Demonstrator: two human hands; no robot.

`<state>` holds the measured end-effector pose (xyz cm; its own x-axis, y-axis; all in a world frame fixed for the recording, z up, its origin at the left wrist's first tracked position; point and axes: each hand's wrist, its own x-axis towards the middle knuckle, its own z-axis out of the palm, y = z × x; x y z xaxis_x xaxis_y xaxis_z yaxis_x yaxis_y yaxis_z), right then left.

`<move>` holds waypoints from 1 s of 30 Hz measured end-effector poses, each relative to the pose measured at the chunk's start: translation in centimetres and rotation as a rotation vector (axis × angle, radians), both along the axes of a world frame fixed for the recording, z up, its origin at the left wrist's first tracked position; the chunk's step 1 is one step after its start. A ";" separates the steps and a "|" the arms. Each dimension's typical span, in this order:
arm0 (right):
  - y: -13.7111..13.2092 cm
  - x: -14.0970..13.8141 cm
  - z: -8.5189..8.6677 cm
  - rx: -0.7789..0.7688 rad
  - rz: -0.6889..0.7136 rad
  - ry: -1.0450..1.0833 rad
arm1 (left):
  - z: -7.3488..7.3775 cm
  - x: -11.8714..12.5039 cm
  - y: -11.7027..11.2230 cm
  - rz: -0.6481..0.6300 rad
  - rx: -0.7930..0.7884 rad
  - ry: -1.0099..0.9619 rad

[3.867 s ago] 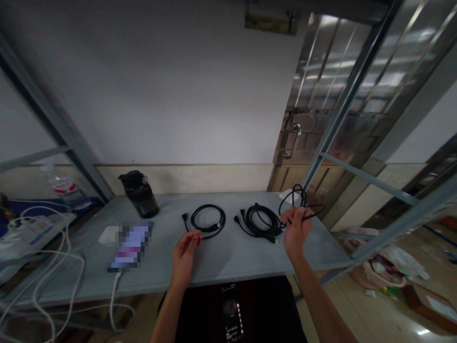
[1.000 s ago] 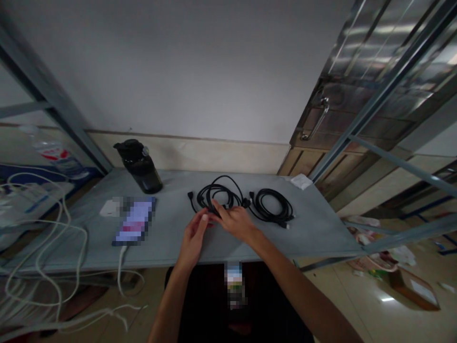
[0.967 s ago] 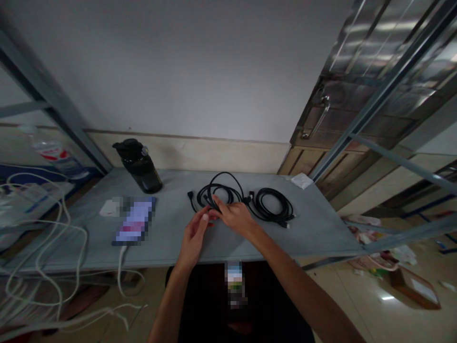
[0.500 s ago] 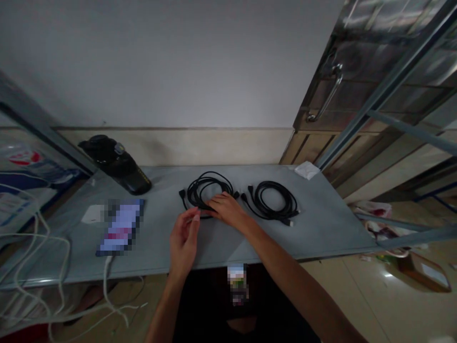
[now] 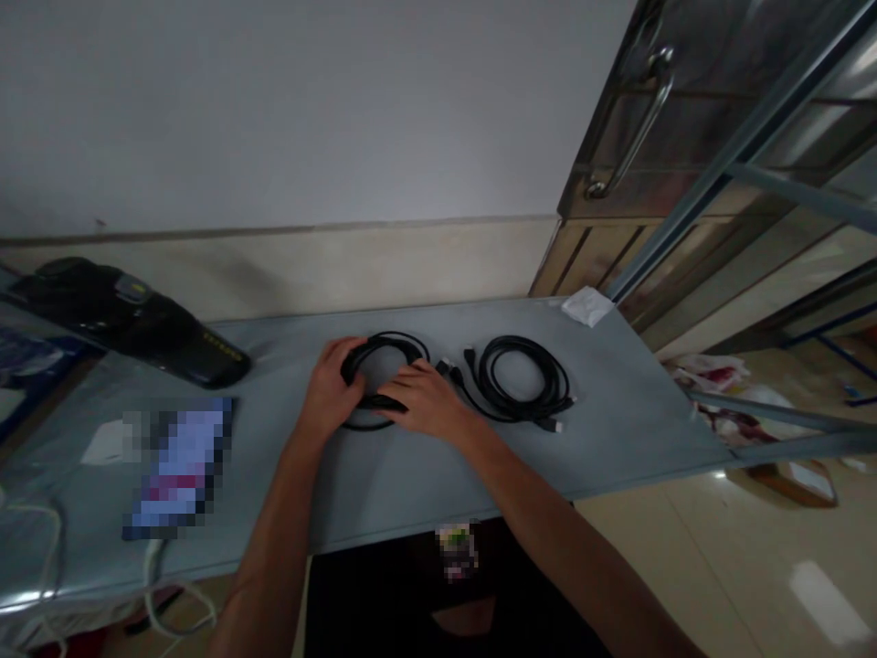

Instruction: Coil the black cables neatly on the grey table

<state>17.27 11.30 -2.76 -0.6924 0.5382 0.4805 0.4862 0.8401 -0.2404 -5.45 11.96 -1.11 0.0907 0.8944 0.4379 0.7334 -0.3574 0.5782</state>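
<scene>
A black cable (image 5: 392, 344) lies in a loose coil on the grey tabletop (image 5: 404, 493). My left hand (image 5: 334, 388) is closed round the coil's left side, thumb toward its middle. At the lower right of the same coil, my right hand (image 5: 428, 400) grips the bundled strands, its fingers curled over them. One connector of this cable shows just right of my right hand. A second black cable (image 5: 524, 379), wound in a neat ring with its plugs sticking out, rests to the right, untouched.
A black bottle (image 5: 137, 320) stands at the back left, near a phone (image 5: 182, 466) with a white cable plugged in. Crumpled white paper (image 5: 587, 305) lies in the back right corner. A metal frame (image 5: 726, 174) rises at the right edge, before a door handle (image 5: 637, 128).
My left hand has gone from hovering open in front of the coil to holding its left side. My right hand keeps its hold at the lower right. The view has shifted slightly.
</scene>
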 end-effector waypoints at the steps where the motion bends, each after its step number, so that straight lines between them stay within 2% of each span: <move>1: 0.1 0.1 0.1 0.001 -0.002 0.010 | -0.1 -0.1 -0.3 0.015 0.016 -0.006; 7: 0.1 0.5 0.6 -0.092 -0.027 0.105 | -0.1 -0.3 -1.0 0.128 0.045 -0.079; 14: -0.2 0.6 1.4 -0.209 -0.043 0.188 | -0.7 -0.3 -0.7 0.153 0.036 -0.178; 19: 0.0 0.7 1.3 -0.229 -0.098 0.296 | -0.3 -0.2 -1.0 0.136 0.059 -0.173; 30: 0.2 0.7 1.1 -0.186 -0.076 0.386 | -0.3 -0.2 -0.9 0.139 0.096 -0.266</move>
<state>18.02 11.49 -1.69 -0.4361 0.6827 0.5863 0.3898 0.7306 -0.5607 -5.69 11.03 -1.46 -0.1588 0.8436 0.5130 0.6064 -0.3267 0.7249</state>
